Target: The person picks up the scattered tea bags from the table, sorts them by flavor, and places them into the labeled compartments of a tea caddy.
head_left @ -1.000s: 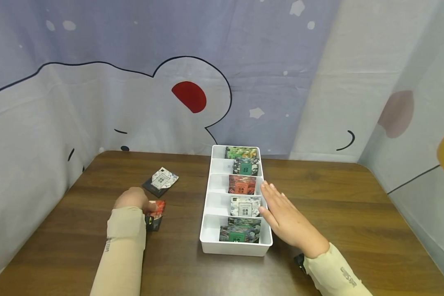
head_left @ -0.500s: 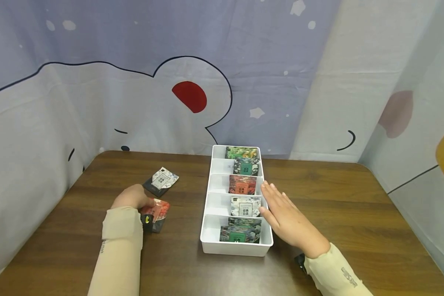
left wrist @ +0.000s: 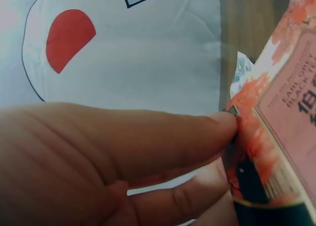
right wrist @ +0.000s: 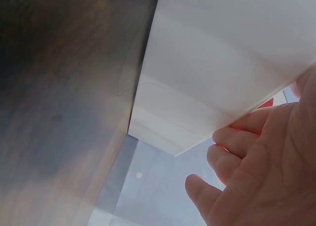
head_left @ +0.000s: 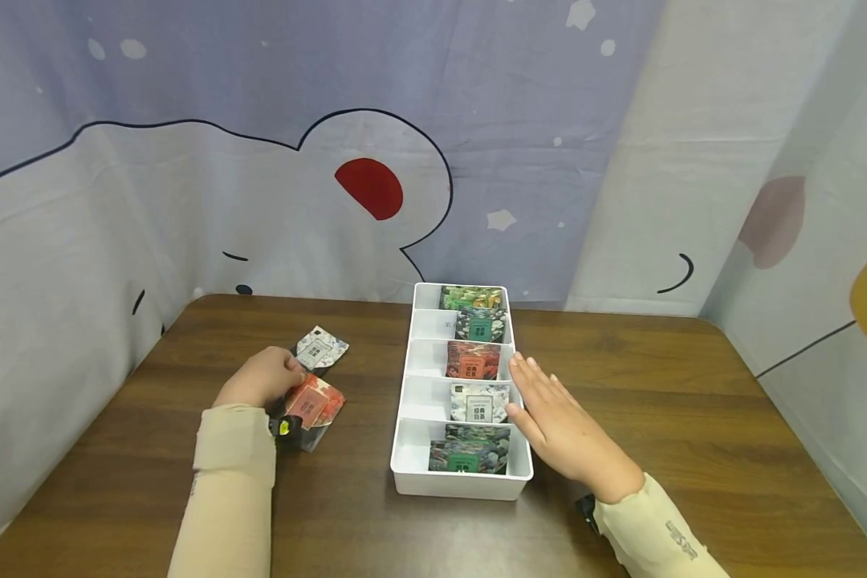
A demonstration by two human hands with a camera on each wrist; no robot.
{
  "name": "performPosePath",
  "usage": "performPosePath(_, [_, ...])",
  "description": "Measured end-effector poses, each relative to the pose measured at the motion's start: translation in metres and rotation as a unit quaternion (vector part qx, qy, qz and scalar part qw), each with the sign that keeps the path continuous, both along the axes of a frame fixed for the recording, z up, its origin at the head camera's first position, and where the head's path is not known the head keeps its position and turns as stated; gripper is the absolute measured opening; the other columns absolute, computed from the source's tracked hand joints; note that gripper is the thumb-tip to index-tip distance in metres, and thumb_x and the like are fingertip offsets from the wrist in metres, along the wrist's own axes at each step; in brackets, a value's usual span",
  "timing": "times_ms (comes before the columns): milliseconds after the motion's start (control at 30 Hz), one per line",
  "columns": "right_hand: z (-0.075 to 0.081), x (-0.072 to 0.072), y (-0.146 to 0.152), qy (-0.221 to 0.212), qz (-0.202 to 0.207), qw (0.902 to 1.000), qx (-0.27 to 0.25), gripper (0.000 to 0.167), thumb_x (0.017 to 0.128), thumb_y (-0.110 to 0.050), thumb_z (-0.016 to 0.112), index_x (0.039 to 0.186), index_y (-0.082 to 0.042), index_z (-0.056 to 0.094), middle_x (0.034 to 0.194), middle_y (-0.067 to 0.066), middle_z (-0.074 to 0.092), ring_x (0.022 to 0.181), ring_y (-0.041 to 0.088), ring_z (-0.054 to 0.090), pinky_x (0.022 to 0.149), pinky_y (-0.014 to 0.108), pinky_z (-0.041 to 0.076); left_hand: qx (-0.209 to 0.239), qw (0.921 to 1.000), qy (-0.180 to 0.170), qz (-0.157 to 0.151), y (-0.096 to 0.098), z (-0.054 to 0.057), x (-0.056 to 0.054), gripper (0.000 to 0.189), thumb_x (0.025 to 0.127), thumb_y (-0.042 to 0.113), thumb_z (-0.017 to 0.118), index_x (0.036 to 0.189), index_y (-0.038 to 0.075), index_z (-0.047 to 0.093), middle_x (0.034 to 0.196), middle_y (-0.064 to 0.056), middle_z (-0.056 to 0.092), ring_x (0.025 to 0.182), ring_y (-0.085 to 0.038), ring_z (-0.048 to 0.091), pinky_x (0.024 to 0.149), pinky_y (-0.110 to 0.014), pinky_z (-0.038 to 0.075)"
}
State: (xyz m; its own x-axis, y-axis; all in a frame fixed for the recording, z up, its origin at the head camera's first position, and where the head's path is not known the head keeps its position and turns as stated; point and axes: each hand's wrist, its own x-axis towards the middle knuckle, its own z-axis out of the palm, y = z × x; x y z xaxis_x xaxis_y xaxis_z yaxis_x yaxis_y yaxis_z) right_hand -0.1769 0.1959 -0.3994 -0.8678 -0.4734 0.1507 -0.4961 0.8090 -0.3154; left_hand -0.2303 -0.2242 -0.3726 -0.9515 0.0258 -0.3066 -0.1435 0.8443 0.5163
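My left hand (head_left: 260,377) pinches a red and black tea sachet (head_left: 318,401) by its corner between thumb and fingers. In the left wrist view the sachet (left wrist: 291,107) is tilted, and its pink label reads Earl Grey black tea. Just beyond that hand lies a white tea sachet (head_left: 319,350) with a dark lower part. At centre stands a long white divided tray (head_left: 415,449). My right hand (head_left: 571,433) rests against its right rim with fingers straight; the right wrist view shows those fingertips (right wrist: 222,135) along the tray's edge.
Tea sachets fill the right side of each tray compartment: green-yellow (head_left: 471,298) at the back, then dark green (head_left: 481,327), red (head_left: 473,361), white (head_left: 479,403), and dark ones with a green label (head_left: 468,457) in front. A printed curtain (head_left: 260,201) hangs behind the wooden table (head_left: 657,385).
My left hand has drawn the red sachet up and tilted it, so more of its face and label shows. The hand has shifted slightly away from me. My right hand and the tray stay put.
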Motion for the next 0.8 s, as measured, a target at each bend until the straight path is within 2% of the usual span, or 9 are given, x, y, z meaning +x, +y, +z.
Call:
performPosePath(167, [-0.001, 0.0, 0.001, 0.0, -0.001, 1.0, -0.001, 0.064, 0.111, -0.039, 0.037, 0.16, 0.0, 0.022, 0.167, 0.013, 0.019, 0.155, 0.032, 0.014, 0.124, 0.054, 0.016, 0.036, 0.999, 0.023, -0.012, 0.0, 0.001, -0.002, 0.021, 0.1, 0.014, 0.059, 0.105, -0.006, 0.064, 0.092, -0.016, 0.062, 0.086, -0.029, 0.056, 0.072, -0.038, 0.049])
performPosePath(333, [-0.001, 0.0, 0.001, 0.001, -0.001, 1.0, -0.001, 0.064, 0.111, -0.039, 0.037, 0.16, 0.0, 0.022, 0.168, 0.012, 0.018, 0.154, 0.032, 0.014, 0.123, 0.055, 0.016, 0.084, 0.9944, 0.06, -0.022, 0.002, 0.005, 0.0, 0.022, 0.101, 0.015, 0.059, 0.109, -0.006, 0.063, 0.093, -0.015, 0.064, 0.083, -0.025, 0.058, 0.07, -0.036, 0.052])
performPosePath(467, [-0.001, 0.0, 0.001, -0.001, -0.001, 1.0, -0.001, 0.064, 0.111, -0.038, 0.037, 0.16, 0.0, 0.022, 0.167, 0.013, 0.019, 0.154, 0.033, 0.014, 0.123, 0.055, 0.016, 0.131, 0.9884, 0.074, -0.022, 0.004, 0.005, -0.002, 0.023, 0.102, 0.013, 0.059, 0.114, -0.006, 0.061, 0.101, -0.019, 0.066, 0.087, -0.025, 0.065, 0.078, -0.038, 0.061])
performPosePath(633, [-0.001, -0.001, 0.001, 0.0, 0.002, 1.0, -0.001, 0.064, 0.111, -0.038, 0.037, 0.16, 0.0, 0.022, 0.168, 0.013, 0.018, 0.154, 0.033, 0.014, 0.123, 0.054, 0.016, 0.189, 0.9784, 0.084, -0.015, 0.007, 0.003, -0.004, 0.025, 0.103, 0.012, 0.059, 0.119, -0.007, 0.059, 0.11, -0.023, 0.067, 0.095, -0.026, 0.067, 0.083, -0.038, 0.061])
performPosePath(800, [-0.001, -0.001, 0.001, 0.0, 0.002, 1.0, -0.001, 0.064, 0.111, -0.038, 0.037, 0.16, 0.0, 0.021, 0.168, 0.013, 0.018, 0.155, 0.032, 0.013, 0.123, 0.054, 0.016, 0.222, 0.9687, 0.111, 0.005, 0.011, 0.002, -0.006, 0.029, 0.105, 0.014, 0.057, 0.125, -0.006, 0.058, 0.117, -0.024, 0.066, 0.104, -0.028, 0.066, 0.084, -0.033, 0.061])
